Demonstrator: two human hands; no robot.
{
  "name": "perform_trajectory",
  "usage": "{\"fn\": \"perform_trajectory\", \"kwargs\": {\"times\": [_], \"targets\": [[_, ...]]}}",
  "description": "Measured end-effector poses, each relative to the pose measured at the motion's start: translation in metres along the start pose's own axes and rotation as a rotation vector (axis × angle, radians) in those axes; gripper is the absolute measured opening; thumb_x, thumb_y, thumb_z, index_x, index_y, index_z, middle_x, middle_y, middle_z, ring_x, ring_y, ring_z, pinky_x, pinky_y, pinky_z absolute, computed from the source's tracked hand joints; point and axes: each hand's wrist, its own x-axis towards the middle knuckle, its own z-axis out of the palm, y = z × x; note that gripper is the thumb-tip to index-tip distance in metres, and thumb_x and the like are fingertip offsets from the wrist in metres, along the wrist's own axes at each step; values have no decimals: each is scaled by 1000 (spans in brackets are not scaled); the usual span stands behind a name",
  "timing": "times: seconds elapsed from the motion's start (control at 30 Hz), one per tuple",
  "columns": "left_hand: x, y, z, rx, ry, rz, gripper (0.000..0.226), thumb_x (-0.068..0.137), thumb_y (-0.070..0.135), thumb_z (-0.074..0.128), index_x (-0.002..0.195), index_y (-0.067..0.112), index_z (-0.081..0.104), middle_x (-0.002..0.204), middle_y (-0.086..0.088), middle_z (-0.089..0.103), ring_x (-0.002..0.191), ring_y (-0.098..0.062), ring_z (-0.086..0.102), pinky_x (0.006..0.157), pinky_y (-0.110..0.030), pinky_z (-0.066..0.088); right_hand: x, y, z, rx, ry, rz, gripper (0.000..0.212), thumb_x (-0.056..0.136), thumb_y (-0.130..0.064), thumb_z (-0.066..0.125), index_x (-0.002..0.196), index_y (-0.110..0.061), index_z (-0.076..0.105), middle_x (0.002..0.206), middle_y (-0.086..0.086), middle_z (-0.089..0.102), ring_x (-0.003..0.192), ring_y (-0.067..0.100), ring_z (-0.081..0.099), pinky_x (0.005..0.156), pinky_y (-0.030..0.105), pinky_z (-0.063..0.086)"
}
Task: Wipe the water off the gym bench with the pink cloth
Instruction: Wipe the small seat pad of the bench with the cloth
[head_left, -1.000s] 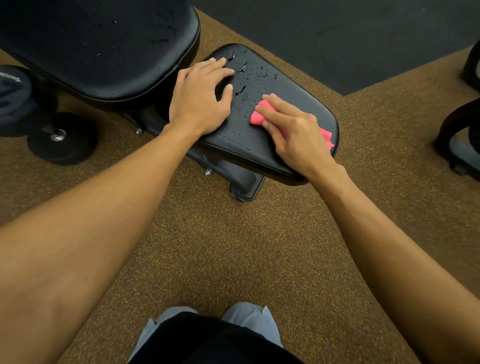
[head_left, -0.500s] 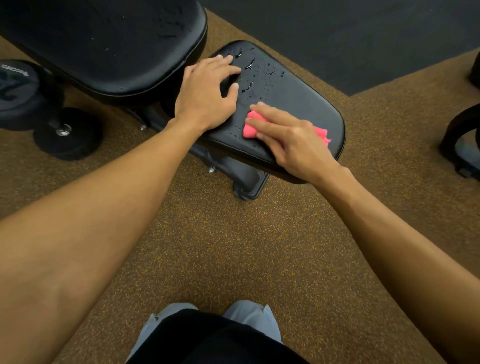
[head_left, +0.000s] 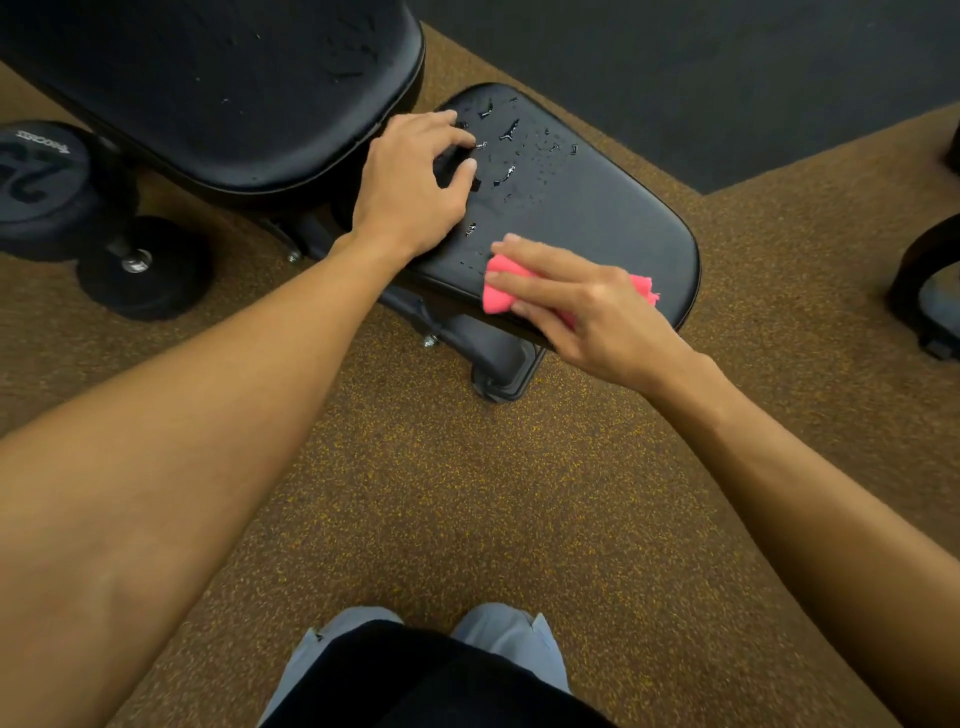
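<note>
Wiping under way: droplets (head_left: 511, 171) lie upper centre.
Pink cloth (head_left: 497, 293) is pressed under the flat right hand (head_left: 592, 306); the open left hand (head_left: 410, 192) is laid on the gym bench (head_left: 613, 218) — a stroke up-frame is needed.

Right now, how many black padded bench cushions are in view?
2. The large black back cushion is at upper left; the smaller, wet black seat cushion is right of it. Others may lie outside the view.

A crumpled pink cloth (head_left: 496, 291) lies at the near edge of the black padded gym bench seat (head_left: 597, 223), pressed beneath the right hand (head_left: 587, 306). Water droplets (head_left: 511, 130) bead the seat's far end; a few dot the adjoining backrest pad (head_left: 208, 78).
</note>
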Motion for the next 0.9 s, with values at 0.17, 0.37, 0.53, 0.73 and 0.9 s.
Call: {"fn": "perform_trajectory", "kwargs": {"times": [0.17, 0.37, 0.53, 0.73, 0.9], "targets": [[1, -4, 0, -24, 4, 11, 37, 98, 40, 61, 130, 24, 73, 147, 5, 62, 139, -15, 51, 119, -40, 37, 1, 14, -7, -32, 135, 190, 32, 109, -17, 62, 139, -10, 70, 153, 9, 58, 148, 23, 50, 122, 43, 42], [1, -3, -2, -26, 5, 7, 37, 98, 39, 61, 129, 24, 74, 147, 5, 62, 139, -16, 51, 119, -42, 37, 29, -6, 10, -16, 83, 120, 34, 109, -16, 60, 141, -10, 68, 156, 11, 56, 150, 26, 48, 125, 42, 37], [-1, -2, -3, -27, -8, -5, 37, 99, 39, 60, 131, 26, 73, 149, 8, 61, 141, -14, 49, 119, -44, 37, 8, 2, -3, 4, 7, 35, 35, 109, -19, 61, 144, -13, 66, 158, 7, 54, 151, 20, 46, 124, 42, 39], [-1, -3, -4, -33, -5, -13, 36, 100, 40, 59, 131, 27, 73, 149, 10, 60, 141, -12, 48, 119, -45, 36, 40, -2, 6, -27, 104, 195, 35, 110, -20, 57, 142, -10, 67, 157, 10, 55, 151, 26, 47, 125, 43, 36], [0, -4, -4, -52, -2, -13, 35, 99, 39, 61, 130, 27, 74, 147, 9, 62, 140, -12, 49, 118, -46, 38, 17, -8, 5, 8, -19, -12, 36, 109, -16, 60, 144, -11, 65, 160, 9, 52, 152, 23, 44, 126, 43, 36]]}}
